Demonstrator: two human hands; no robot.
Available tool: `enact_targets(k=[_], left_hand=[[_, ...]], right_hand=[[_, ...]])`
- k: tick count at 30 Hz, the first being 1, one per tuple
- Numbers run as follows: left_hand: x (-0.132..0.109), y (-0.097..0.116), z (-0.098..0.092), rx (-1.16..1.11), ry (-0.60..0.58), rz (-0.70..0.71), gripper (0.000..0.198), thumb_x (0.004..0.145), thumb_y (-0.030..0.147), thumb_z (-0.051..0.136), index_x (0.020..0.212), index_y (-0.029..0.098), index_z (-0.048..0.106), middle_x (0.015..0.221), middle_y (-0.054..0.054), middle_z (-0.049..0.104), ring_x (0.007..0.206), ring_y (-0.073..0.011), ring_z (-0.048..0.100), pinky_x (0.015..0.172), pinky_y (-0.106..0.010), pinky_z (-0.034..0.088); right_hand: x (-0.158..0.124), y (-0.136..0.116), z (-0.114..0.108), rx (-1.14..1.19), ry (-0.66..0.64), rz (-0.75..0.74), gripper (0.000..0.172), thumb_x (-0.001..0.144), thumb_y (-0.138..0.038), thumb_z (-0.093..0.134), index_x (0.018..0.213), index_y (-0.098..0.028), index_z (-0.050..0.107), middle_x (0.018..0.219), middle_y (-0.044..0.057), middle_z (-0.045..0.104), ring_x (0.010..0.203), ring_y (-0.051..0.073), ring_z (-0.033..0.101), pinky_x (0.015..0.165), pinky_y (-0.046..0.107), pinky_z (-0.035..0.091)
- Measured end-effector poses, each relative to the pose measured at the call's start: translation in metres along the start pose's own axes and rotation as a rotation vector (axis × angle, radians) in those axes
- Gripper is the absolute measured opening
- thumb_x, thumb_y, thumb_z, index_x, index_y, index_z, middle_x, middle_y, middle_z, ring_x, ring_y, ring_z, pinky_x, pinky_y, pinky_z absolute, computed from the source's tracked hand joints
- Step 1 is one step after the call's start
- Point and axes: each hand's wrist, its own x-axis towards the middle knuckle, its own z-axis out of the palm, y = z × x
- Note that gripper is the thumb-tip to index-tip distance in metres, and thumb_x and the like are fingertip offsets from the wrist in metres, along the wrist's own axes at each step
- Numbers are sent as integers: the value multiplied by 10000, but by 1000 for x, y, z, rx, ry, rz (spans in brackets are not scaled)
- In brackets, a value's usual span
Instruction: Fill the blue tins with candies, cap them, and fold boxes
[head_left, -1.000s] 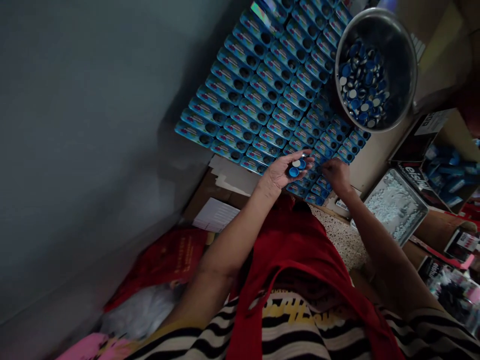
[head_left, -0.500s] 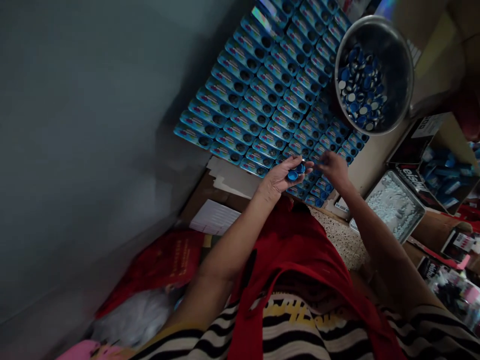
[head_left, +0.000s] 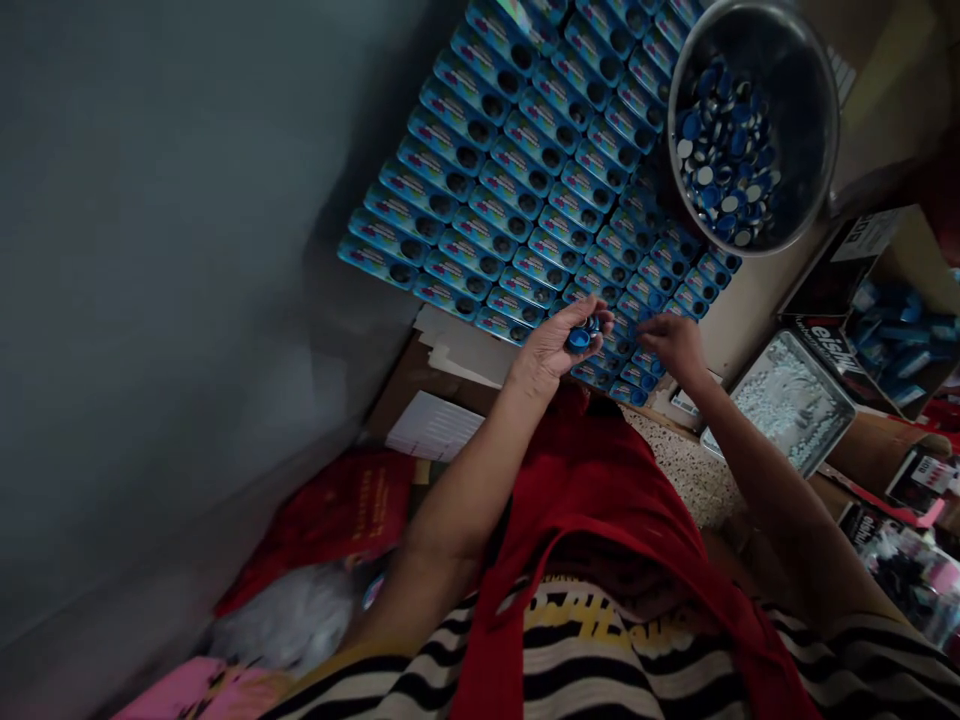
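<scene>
My left hand [head_left: 551, 345] is curled palm up around several small round blue caps [head_left: 578, 340]. To its right, my right hand [head_left: 675, 345] is held over the near right part of the rows, fingers bent together. Whatever lies between those fingertips, if anything, is too small to make out. Beneath both hands, blue printed cases [head_left: 480, 237] lie in tight slanting rows, each with a dark round hole at one end. A few cases at the near right corner have a blue round piece [head_left: 637, 397] in the hole.
A metal bowl [head_left: 829, 150] of blue and white caps stands at the far right. Nearer are a metal tray [head_left: 832, 440] of small white pieces and an open box [head_left: 825, 345] of blue packets. A grey wall [head_left: 165, 250] rises on the left.
My right hand has shifted slightly right and its fingers have moved over the cases. My left hand has drawn a little left, its fingers curling more around the caps. The view has shifted slightly.
</scene>
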Motion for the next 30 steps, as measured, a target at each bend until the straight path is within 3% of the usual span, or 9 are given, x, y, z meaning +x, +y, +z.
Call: enact_targets(k=[3, 6, 10, 14, 17, 20, 23, 27, 30], left_hand=[[-7, 4, -4, -62, -54, -34, 373, 1057, 470, 614, 978, 130, 744, 985, -122, 808, 870, -226, 799, 784, -376, 674], [-7, 8, -10, -88, -139, -85, 509, 1106, 526, 448, 1128, 126, 762, 1109, -163, 816, 1010, -284, 807, 883, -472, 676], [0, 11, -18, -96, -216, -129, 597, 1122, 530, 352, 1338, 114, 721, 1163, -185, 810, 1026, -299, 808, 785, -398, 678], [0, 13, -22, -63, -223, -126, 630, 1125, 530, 323, 1368, 97, 709, 1050, -177, 819, 900, -267, 812, 638, -304, 631], [-5, 14, -20, -19, -191, -129, 631, 1131, 508, 297, 1332, 88, 723, 935, -155, 811, 776, -233, 790, 610, -293, 610], [-5, 13, -19, 31, -160, -141, 688, 1116, 594, 288, 1306, 109, 738, 852, -133, 794, 709, -214, 757, 592, -282, 587], [2, 10, -18, 77, -82, -142, 741, 1084, 699, 273, 1236, 164, 762, 724, -87, 751, 606, -178, 687, 566, -259, 559], [9, 7, -13, 122, -50, -156, 720, 1053, 752, 328, 1109, 183, 767, 624, -58, 681, 574, -176, 670, 496, -233, 499], [9, 6, -8, 127, -60, -173, 626, 1060, 700, 419, 1010, 175, 755, 600, -40, 655, 557, -177, 679, 460, -227, 473]], right_hand=[[-15, 5, 15, -423, 44, -55, 140, 836, -211, 720, 922, -197, 830, 976, 68, 815, 959, 246, 732, 855, 325, 517], [-14, -1, 31, -659, 3, -33, 165, 927, -238, 657, 978, -217, 813, 1098, 87, 814, 1035, 258, 729, 826, 314, 491], [4, -6, 38, -809, -19, 72, 186, 922, -332, 713, 1072, -233, 762, 1059, 89, 809, 970, 281, 733, 738, 319, 446], [11, -11, 28, -862, -57, 65, 265, 880, -392, 789, 1093, -241, 740, 1002, 86, 802, 929, 281, 728, 714, 310, 410], [1, -29, 24, -798, -5, -6, 178, 898, -364, 779, 1010, -232, 741, 941, 75, 791, 884, 260, 716, 700, 302, 395], [-11, -58, 30, -547, 96, -169, 204, 924, -421, 756, 970, -224, 728, 870, 39, 770, 802, 209, 690, 679, 285, 404], [-13, -83, 40, -412, 30, -265, 226, 865, -430, 816, 917, -223, 744, 816, 15, 762, 751, 180, 675, 671, 272, 424], [-1, -90, 41, -348, -56, -193, 154, 758, -324, 868, 786, -222, 756, 738, 2, 755, 720, 182, 692, 678, 274, 475], [5, -78, 35, -28, -145, -107, 184, 731, -349, 858, 784, -207, 752, 715, 5, 756, 653, 180, 699, 648, 279, 528]])
